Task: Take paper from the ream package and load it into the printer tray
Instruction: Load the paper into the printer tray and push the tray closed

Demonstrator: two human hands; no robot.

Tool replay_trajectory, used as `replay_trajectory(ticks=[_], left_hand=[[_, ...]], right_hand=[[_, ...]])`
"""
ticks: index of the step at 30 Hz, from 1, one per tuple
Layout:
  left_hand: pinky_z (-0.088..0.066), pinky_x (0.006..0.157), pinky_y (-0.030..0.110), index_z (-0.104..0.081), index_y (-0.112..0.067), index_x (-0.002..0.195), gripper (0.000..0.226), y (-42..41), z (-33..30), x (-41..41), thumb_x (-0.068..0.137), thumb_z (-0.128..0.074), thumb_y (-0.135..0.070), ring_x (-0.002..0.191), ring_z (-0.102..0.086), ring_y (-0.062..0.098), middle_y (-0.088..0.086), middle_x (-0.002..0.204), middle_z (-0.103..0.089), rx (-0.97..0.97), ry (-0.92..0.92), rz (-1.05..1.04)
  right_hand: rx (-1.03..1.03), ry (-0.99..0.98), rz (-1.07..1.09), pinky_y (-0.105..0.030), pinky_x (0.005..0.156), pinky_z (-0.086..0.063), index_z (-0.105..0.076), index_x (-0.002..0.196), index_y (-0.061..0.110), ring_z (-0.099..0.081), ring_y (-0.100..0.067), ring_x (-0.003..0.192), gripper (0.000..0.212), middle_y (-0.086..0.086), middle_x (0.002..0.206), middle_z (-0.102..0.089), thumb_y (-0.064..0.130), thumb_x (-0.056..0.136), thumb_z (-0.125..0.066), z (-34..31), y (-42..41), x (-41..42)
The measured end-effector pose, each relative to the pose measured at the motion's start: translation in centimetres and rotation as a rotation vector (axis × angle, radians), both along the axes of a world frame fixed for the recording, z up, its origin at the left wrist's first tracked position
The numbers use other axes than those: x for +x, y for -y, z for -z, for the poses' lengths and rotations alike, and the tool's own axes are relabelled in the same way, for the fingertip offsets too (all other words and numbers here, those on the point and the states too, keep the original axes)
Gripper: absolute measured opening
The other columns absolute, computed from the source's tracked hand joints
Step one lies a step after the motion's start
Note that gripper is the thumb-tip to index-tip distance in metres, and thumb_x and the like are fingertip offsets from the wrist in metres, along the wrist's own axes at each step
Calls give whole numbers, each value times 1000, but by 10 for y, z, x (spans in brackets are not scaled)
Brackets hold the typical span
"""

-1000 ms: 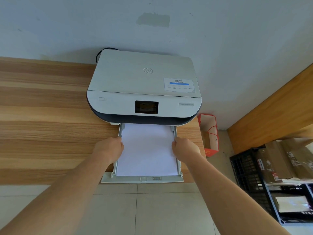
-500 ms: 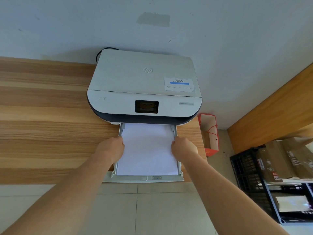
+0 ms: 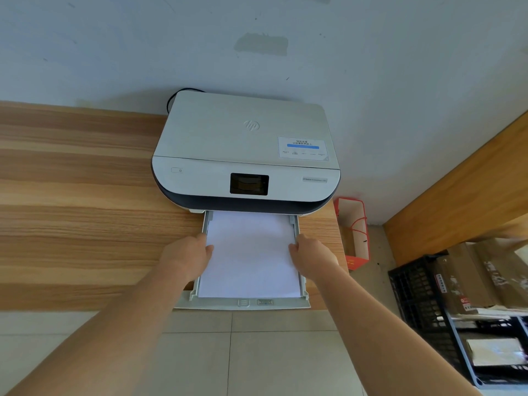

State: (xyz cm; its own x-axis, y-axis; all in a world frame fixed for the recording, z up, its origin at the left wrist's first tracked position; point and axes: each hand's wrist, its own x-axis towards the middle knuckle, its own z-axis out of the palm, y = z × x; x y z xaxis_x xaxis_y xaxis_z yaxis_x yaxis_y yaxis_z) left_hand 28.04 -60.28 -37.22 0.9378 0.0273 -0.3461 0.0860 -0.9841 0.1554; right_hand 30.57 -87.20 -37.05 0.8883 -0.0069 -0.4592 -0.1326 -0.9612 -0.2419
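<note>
A white printer sits on the wooden desk against the wall. Its paper tray is pulled out over the desk's front edge, and a stack of white paper lies in it. My left hand presses against the stack's left edge with the thumb over the paper. My right hand does the same at the right edge. Both hands have their fingers curled at the tray's side walls. The ream package is not in view.
A red paper bag stands on the floor right of the desk. Further right, a black crate and cardboard boxes sit by a wooden panel. Pale floor tiles lie below the tray.
Both hands stay at the sides of the paper. Their thumbs have crept slightly inward onto the sheet edges. The tray and the printer have not moved.
</note>
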Motion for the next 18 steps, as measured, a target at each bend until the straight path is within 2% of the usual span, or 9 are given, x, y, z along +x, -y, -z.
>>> replay_trajectory(ticks=[3, 9, 13, 16, 18], left_hand=[[-42, 59, 30, -49, -15, 108, 34, -1, 2, -9, 96, -38, -45, 72, -56, 16, 0, 84, -60, 0, -1, 14], [-42, 62, 31, -47, -13, 116, 36, 5, 0, -14, 98, -37, -43, 79, -56, 20, 4, 95, -64, 49, 1, 28], [-41, 61, 32, -49, -17, 96, 29, -1, -7, -22, 98, -37, -43, 75, -55, 19, 1, 85, -58, -72, 2, -7], [-40, 63, 29, -49, -19, 90, 27, -11, -11, -37, 94, -44, -46, 79, -51, 15, -2, 92, -54, -110, 94, 93], [-38, 72, 25, -53, -22, 103, 35, -17, -8, -51, 89, -48, -54, 92, -47, 11, -8, 106, -50, -138, 163, 261]], right_hand=[[10, -8, -67, -41, 72, -57, -47, 111, 15, -60, -20, 76, 26, -2, 88, -59, 36, 97, -43, -1, 7, -4], [26, -16, -46, -39, 71, -55, -43, 118, 12, -61, -23, 81, 29, -6, 94, -58, 33, 98, -43, 0, 3, -8], [45, 26, 3, -40, 69, -56, -46, 113, 14, -61, -22, 79, 28, -5, 93, -60, 37, 99, -38, -4, 9, -18], [56, 112, -92, -37, 79, -55, -51, 108, 19, -58, -17, 88, 30, -1, 103, -58, 45, 97, -42, -10, 18, -38], [47, 169, -271, -32, 96, -45, -52, 115, 25, -50, -13, 109, 39, 6, 121, -53, 56, 93, -46, -12, 23, -59]])
